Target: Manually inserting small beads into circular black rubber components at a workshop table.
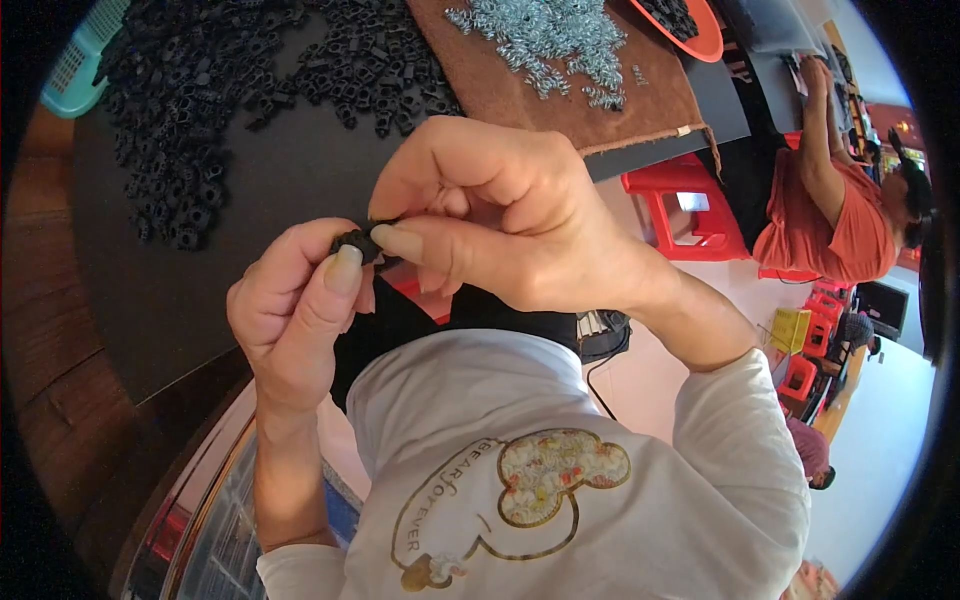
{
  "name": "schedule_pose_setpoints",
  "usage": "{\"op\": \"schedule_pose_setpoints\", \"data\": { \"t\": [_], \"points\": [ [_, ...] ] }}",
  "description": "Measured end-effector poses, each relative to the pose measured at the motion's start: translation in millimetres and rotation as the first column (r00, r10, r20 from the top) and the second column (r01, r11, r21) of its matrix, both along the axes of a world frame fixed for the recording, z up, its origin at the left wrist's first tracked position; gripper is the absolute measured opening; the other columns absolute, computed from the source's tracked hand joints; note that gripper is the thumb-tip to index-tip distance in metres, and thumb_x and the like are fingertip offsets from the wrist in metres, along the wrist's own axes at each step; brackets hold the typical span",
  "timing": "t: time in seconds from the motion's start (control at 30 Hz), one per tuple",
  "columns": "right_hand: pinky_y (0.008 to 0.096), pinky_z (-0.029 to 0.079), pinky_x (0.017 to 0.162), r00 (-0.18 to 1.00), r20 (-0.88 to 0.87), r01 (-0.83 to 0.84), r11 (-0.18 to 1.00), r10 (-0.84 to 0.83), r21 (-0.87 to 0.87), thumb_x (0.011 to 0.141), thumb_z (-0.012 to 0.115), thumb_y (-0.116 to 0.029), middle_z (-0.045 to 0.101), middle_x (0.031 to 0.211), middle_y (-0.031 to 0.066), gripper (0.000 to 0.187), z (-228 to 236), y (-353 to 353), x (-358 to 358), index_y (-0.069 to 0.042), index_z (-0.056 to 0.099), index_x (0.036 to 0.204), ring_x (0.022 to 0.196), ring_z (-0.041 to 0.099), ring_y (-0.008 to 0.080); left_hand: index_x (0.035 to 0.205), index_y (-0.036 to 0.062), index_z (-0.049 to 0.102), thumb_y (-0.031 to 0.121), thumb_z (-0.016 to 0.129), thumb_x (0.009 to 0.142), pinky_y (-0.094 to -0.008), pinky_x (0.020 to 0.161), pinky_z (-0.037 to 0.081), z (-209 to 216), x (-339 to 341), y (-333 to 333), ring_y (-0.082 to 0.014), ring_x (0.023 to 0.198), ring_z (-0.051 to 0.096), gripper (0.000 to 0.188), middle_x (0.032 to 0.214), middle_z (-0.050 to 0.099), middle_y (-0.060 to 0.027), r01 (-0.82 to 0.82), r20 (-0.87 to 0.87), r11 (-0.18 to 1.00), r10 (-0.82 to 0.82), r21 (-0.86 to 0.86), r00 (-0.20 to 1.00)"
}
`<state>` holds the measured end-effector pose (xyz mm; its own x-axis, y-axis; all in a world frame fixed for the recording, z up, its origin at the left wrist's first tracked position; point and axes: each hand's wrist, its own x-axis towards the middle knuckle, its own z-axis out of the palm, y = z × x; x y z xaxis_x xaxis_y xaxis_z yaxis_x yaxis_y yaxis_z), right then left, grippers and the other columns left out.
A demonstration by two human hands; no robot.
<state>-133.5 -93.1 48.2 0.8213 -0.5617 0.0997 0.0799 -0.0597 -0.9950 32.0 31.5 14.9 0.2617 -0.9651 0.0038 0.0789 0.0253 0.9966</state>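
Note:
In front of my body, both hands meet over one small black plastic part (354, 241). My left hand (295, 295) pinches it between thumb and fingers. From the other side, my right hand (500, 215) is closed at the same part, its thumb pressing along the edge. Fingertips cover most of the piece, so its shape and anything small between the right fingers are hidden. Beyond the hands, a heap of similar black plastic parts (190, 110) spreads over the dark table (280, 165). Small metal springs (555, 45) lie piled on a brown cloth (640, 110).
An orange-red bowl (708, 42) of black parts stands at the far right, and a turquoise basket (75, 75) at the far left. Red plastic stools (690, 210) stand right of the table. A person in an orange shirt (825, 215) works nearby.

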Motion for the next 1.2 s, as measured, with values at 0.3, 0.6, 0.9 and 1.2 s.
{"op": "schedule_pose_setpoints", "data": {
  "t": [0.3, 0.6, 0.9, 1.2],
  "points": [
    [0.0291, 0.046, 0.045, 0.998, -0.046, -0.045, 0.997, 0.042, -0.057, 0.087, 0.062, -0.001, 0.062, 0.071, 0.0083, 0.008, 0, -5, -10, 0.000, 0.058, 0.094, 0.055, 0.061, 0.0149, 0.106, -0.0038, 0.064, 0.017, 0.059, 0.094, -0.0159, 0.047, 0.032, -1, -4, -3, -0.0030, 0.057, 0.049, 0.025, 0.078, 0.063, -0.0013, 0.001, 0.024, 0.999, 0.000, -0.033, 1.000],
    [0.0375, 0.050, 0.064, 0.991, 0.127, 0.032, 0.855, 0.040, -0.518, 0.079, 0.067, -0.002, 0.062, 0.080, 0.0133, 0.015, -6, -13, -2, -0.001, 0.060, 0.092, 0.076, 0.064, 0.0314, 0.099, -0.0048, 0.066, 0.018, 0.059, 0.095, -0.0181, 0.051, 0.034, 9, -4, -5, -0.0041, 0.058, 0.049, 0.024, 0.074, 0.063, -0.0024, -0.006, -0.148, 0.999, 0.011, 0.034, 0.989],
    [0.0260, 0.045, 0.044, 0.990, 0.142, 0.011, 0.980, 0.017, -0.198, 0.089, 0.063, -0.004, 0.063, 0.070, 0.0064, 0.008, -11, -7, -3, 0.000, 0.061, 0.096, 0.049, 0.057, 0.0088, 0.097, -0.0047, 0.065, 0.019, 0.059, 0.094, -0.0180, 0.051, 0.033, 11, -5, -7, -0.0043, 0.058, 0.049, 0.024, 0.075, 0.063, -0.0026, 0.011, -0.146, 0.999, -0.005, 0.036, 0.989],
    [0.0213, 0.041, 0.034, 0.997, -0.034, -0.064, 0.989, 0.069, 0.136, 0.090, 0.063, -0.007, 0.064, 0.072, 0.0071, 0.012, 0, -8, -7, 0.001, 0.063, 0.098, 0.053, 0.058, 0.0073, 0.098, -0.0049, 0.064, 0.019, 0.059, 0.095, -0.0183, 0.051, 0.034, 10, -3, -5, -0.0043, 0.058, 0.049, 0.025, 0.076, 0.063, -0.0027, 0.016, -0.152, 0.999, -0.009, 0.046, 0.988]
  ]
}}
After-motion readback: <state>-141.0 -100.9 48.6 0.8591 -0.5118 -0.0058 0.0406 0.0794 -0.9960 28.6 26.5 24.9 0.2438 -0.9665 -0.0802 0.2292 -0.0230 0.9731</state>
